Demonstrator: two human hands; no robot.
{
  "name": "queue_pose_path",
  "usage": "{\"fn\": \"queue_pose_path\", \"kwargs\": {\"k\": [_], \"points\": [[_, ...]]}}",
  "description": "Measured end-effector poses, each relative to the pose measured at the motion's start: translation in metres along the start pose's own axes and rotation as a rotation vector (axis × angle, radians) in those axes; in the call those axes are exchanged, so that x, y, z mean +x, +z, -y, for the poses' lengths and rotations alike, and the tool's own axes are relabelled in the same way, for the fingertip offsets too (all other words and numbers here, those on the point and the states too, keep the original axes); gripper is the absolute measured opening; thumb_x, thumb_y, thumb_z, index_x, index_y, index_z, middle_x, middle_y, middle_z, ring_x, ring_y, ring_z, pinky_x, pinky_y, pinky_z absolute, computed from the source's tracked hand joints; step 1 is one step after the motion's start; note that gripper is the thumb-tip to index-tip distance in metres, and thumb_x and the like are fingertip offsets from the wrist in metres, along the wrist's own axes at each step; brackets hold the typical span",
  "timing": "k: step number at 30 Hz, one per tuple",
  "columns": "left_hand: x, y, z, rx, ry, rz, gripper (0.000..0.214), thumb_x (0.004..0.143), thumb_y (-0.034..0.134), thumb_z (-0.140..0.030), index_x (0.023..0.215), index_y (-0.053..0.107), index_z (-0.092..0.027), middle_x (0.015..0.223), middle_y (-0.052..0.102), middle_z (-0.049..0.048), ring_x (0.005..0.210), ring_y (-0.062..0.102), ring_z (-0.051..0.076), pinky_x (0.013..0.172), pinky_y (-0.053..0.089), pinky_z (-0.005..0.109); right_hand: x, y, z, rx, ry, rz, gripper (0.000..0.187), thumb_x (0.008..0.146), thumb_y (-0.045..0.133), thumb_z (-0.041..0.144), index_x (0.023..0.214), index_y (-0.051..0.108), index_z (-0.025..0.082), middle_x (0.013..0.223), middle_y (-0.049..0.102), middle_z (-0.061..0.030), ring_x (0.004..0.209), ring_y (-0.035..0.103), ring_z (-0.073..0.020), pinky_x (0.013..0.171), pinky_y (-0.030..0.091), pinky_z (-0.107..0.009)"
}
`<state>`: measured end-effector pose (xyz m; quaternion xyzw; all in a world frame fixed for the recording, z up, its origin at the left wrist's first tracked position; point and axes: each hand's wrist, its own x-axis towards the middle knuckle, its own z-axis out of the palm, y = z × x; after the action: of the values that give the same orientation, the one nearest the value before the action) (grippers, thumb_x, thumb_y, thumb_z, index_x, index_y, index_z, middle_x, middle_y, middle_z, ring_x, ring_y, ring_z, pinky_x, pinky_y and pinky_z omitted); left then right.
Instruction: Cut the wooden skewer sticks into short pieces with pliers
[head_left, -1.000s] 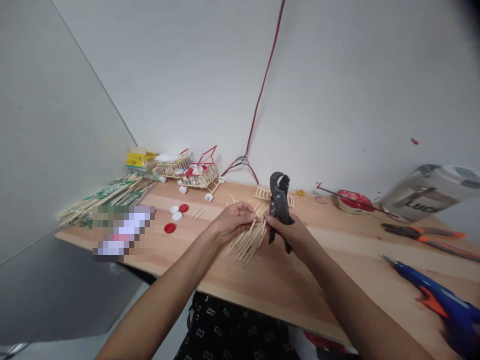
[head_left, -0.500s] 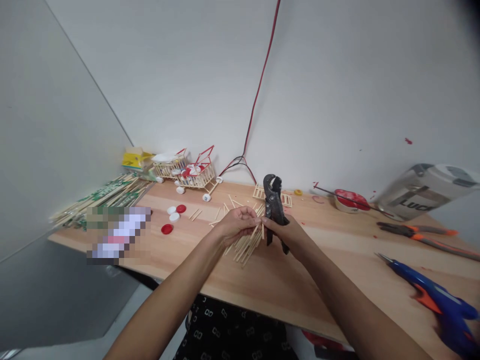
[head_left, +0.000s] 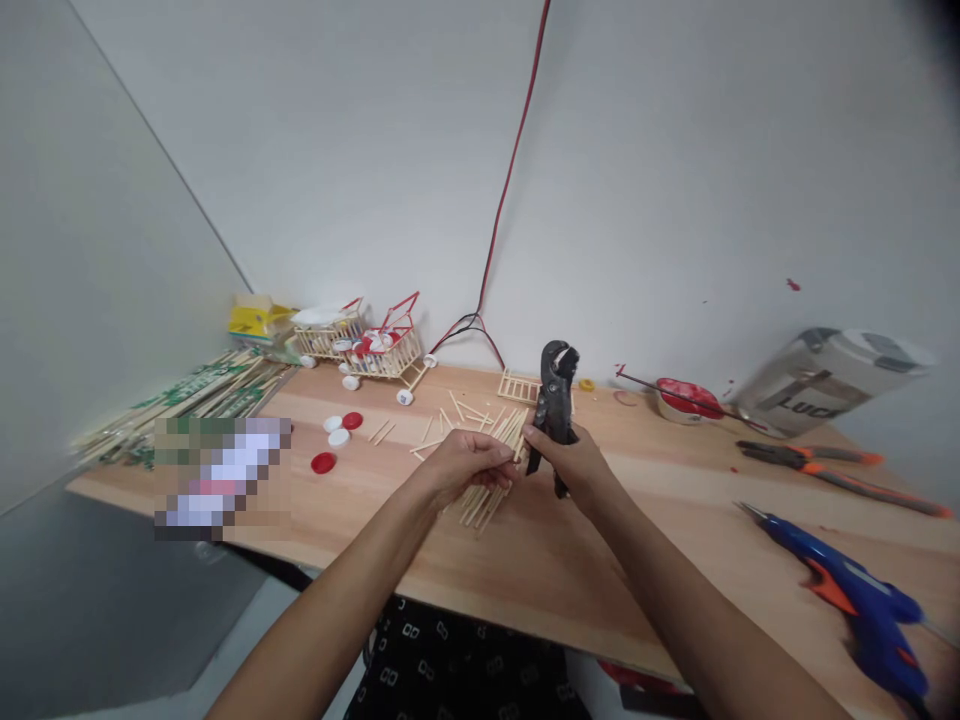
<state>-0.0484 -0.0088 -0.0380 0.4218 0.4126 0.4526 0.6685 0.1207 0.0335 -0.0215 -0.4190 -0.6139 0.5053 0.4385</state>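
Observation:
My right hand (head_left: 576, 458) is wrapped round a black plier-like hand cutter (head_left: 556, 388), its jaws pointing up and away from me. My left hand (head_left: 474, 464) is closed in a pinch, with a thin wooden stick (head_left: 519, 446) at its fingertips, close to my right thumb. Under and around the left hand lies a loose pile of cut wooden sticks (head_left: 480, 507), partly hidden by the fingers. Just behind the cutter rests a small ladder-like frame of sticks (head_left: 519, 386), part of it covered by the tool.
Two small stick-built carts (head_left: 382, 355) stand near the wall. Red and white bottle caps (head_left: 339, 437) and a bundle of long skewers (head_left: 187, 395) lie leftward. On the right are a red paint cup (head_left: 686, 398), a large jar (head_left: 825, 385), orange-handled pliers (head_left: 832, 470) and a blue glue gun (head_left: 832, 570).
The cutter and my right hand have moved slightly right, apart from my left hand. My left fingers have shifted down a little. The whole view has swung slightly.

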Motion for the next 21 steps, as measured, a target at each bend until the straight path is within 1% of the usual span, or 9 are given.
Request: {"fn": "queue_pose_path", "kwargs": {"k": [5, 8, 11, 14, 16, 18, 21], "points": [[0.0, 0.002, -0.001, -0.007, -0.037, -0.008, 0.04, 0.061, 0.079, -0.042, 0.078, 0.068, -0.008, 0.072, 0.071, 0.0094, 0.058, 0.062, 0.011, 0.056, 0.045, 0.021, -0.001, 0.004, -0.004, -0.049, -0.043, -0.055, 0.03, 0.069, 0.067, 0.043, 0.083, 0.061, 0.016, 0.065, 0.056, 0.0007, 0.059, 0.052, -0.014, 0.056, 0.043, -0.027], [0.001, 0.005, 0.0, -0.006, -0.02, -0.001, 0.038, 0.063, 0.078, -0.04, 0.079, 0.068, -0.008, 0.071, 0.07, 0.0086, 0.058, 0.062, 0.01, 0.056, 0.045, 0.02, -0.002, 0.004, -0.004, -0.047, -0.06, -0.078, 0.032, 0.069, 0.067, 0.044, 0.084, 0.061, 0.016, 0.065, 0.056, 0.0006, 0.061, 0.052, -0.0141, 0.059, 0.043, -0.027], [0.001, 0.007, 0.001, -0.011, 0.025, -0.004, 0.035, 0.065, 0.077, -0.04, 0.077, 0.068, -0.008, 0.068, 0.069, 0.0068, 0.056, 0.061, 0.01, 0.056, 0.045, 0.02, -0.003, 0.004, -0.001, 0.003, -0.028, -0.09, 0.037, 0.067, 0.069, 0.046, 0.087, 0.061, 0.015, 0.068, 0.057, -0.0007, 0.063, 0.052, -0.0149, 0.06, 0.044, -0.028], [0.001, 0.008, 0.001, 0.002, 0.081, -0.025, 0.033, 0.066, 0.076, -0.039, 0.074, 0.067, -0.008, 0.066, 0.068, 0.0055, 0.054, 0.059, 0.008, 0.055, 0.044, 0.019, -0.005, 0.005, 0.001, 0.086, 0.027, -0.067, 0.043, 0.064, 0.072, 0.047, 0.09, 0.062, 0.014, 0.072, 0.059, -0.0023, 0.067, 0.054, -0.0158, 0.062, 0.045, -0.028], [0.0, 0.009, 0.001, 0.016, 0.116, -0.038, 0.032, 0.067, 0.075, -0.039, 0.072, 0.067, -0.009, 0.066, 0.068, 0.0051, 0.053, 0.058, 0.008, 0.054, 0.044, 0.019, -0.006, 0.006, 0.002, 0.117, 0.035, -0.033, 0.043, 0.064, 0.072, 0.049, 0.087, 0.061, 0.014, 0.069, 0.058, -0.0013, 0.065, 0.053, -0.0152, 0.06, 0.045, -0.027], [0.0, 0.009, 0.0, 0.04, 0.134, -0.057, 0.032, 0.067, 0.075, -0.04, 0.073, 0.067, -0.009, 0.066, 0.068, 0.0052, 0.053, 0.058, 0.008, 0.054, 0.044, 0.019, -0.006, 0.007, 0.002, 0.103, 0.031, -0.014, 0.041, 0.064, 0.071, 0.05, 0.082, 0.06, 0.015, 0.064, 0.056, 0.0003, 0.061, 0.052, -0.0143, 0.057, 0.044, -0.027], [0.0, 0.011, -0.001, 0.108, 0.144, -0.091, 0.033, 0.068, 0.073, -0.041, 0.073, 0.067, -0.009, 0.065, 0.068, 0.0056, 0.053, 0.058, 0.009, 0.054, 0.045, 0.02, -0.007, 0.007, 0.001, 0.049, 0.03, -0.029, 0.038, 0.065, 0.071, 0.051, 0.074, 0.059, 0.016, 0.06, 0.054, 0.0012, 0.057, 0.051, -0.0134, 0.053, 0.042, -0.026]]}}
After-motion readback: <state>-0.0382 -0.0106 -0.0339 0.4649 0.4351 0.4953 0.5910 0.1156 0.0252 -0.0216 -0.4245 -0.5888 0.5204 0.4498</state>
